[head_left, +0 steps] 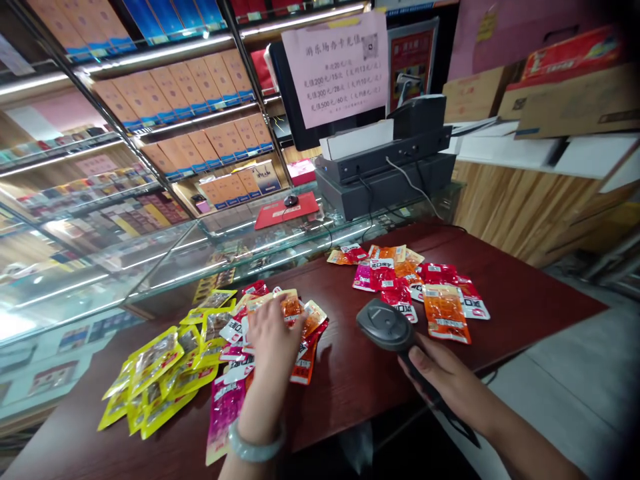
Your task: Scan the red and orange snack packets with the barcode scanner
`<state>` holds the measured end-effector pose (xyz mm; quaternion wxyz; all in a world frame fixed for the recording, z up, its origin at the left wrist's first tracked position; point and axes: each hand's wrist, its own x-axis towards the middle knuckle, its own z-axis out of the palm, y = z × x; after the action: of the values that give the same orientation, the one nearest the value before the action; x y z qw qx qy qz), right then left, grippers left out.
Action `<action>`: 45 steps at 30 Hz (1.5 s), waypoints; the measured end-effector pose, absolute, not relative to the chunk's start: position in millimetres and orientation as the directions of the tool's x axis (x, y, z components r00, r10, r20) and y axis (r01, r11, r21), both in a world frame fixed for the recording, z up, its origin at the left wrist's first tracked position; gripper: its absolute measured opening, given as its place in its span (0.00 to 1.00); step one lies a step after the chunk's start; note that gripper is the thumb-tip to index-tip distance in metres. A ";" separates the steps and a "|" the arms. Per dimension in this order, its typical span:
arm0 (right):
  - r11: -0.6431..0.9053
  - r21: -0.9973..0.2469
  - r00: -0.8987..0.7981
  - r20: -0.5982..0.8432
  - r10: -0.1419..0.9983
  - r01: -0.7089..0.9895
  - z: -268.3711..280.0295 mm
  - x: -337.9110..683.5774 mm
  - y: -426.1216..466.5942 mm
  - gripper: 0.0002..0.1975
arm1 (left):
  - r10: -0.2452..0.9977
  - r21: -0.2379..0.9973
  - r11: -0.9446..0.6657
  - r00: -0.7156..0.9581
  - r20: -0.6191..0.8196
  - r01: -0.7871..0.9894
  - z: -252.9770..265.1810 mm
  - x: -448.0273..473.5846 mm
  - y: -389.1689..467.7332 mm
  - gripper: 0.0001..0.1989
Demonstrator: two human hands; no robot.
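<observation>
Your right hand (436, 370) wrapped round the scanner (384, 325) | your left hand (274, 328), half bent, was on the middle packets (303, 371) on the table (340, 393); I couldn't tell its hold | lifting just one seemed best

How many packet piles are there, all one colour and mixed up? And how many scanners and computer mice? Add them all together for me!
Yellow packet pile: 1
Mixed-colour piles: 2
Scanner, in the right hand: 1
Mouse: 1
Total: 5
</observation>
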<state>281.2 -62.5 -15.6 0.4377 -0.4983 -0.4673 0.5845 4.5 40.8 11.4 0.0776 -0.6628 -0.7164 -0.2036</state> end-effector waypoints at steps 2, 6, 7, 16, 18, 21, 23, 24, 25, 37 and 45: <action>-0.179 -0.982 -0.115 -0.171 0.978 -0.061 -18.1 282.5 -62.3 0.26 | 0.948 0.214 -0.119 0.047 0.316 0.970 2.4 34.9 49.4 0.23; -0.158 -0.985 -0.100 -0.152 0.983 -0.063 -21.9 286.5 -61.4 0.24 | 0.952 0.239 -0.270 0.221 0.212 0.933 -14.4 95.3 71.7 0.26; -0.159 -0.985 -0.097 -0.153 0.984 -0.066 -22.7 287.9 -60.3 0.24 | 0.955 0.232 -0.269 0.226 0.194 0.935 -16.7 107.0 78.5 0.26; -0.165 -0.985 -0.033 -0.163 0.986 -0.056 -25.3 301.3 -41.2 0.27 | 0.994 0.130 -0.064 0.052 0.093 0.990 -23.5 163.7 132.4 0.29; -0.164 -0.985 -0.020 -0.163 0.986 -0.045 -24.0 303.2 -40.3 0.27 | 0.997 0.152 -0.061 0.054 0.054 0.986 -23.1 167.0 134.3 0.29; -0.173 -0.984 -0.013 -0.173 0.985 -0.046 -22.6 305.4 -40.3 0.27 | 0.996 0.195 -0.071 0.078 -0.029 0.978 -19.9 160.4 130.6 0.27; -0.174 -0.983 -0.012 -0.173 0.985 -0.052 -21.8 306.3 -39.2 0.28 | 0.992 0.219 -0.088 0.105 -0.064 0.972 -17.0 148.5 124.7 0.25; -0.173 -0.983 -0.011 -0.173 0.985 -0.055 -21.2 306.4 -37.9 0.27 | 0.991 0.236 -0.094 0.113 -0.071 0.967 -15.8 141.0 120.7 0.23; -0.172 -0.983 -0.010 -0.172 0.985 -0.059 -20.4 306.1 -36.1 0.27 | 0.990 0.257 -0.094 0.116 -0.075 0.962 -14.9 132.9 116.2 0.22; -0.101 -0.994 -0.084 -0.098 0.992 -0.039 2.9 284.4 -18.4 0.28 | 0.998 0.499 -0.035 0.060 -0.035 0.866 -17.6 72.3 66.4 0.17; -0.095 -0.995 -0.191 -0.095 0.977 0.010 10.5 272.9 -9.9 0.27 | 0.987 0.393 0.128 -0.157 0.041 0.911 5.5 20.5 54.4 0.18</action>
<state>272.9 -9.9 10.5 0.4250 -0.4731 -0.5213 0.5690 20.5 54.4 5.5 -0.1150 -0.6391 -0.7423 -0.1655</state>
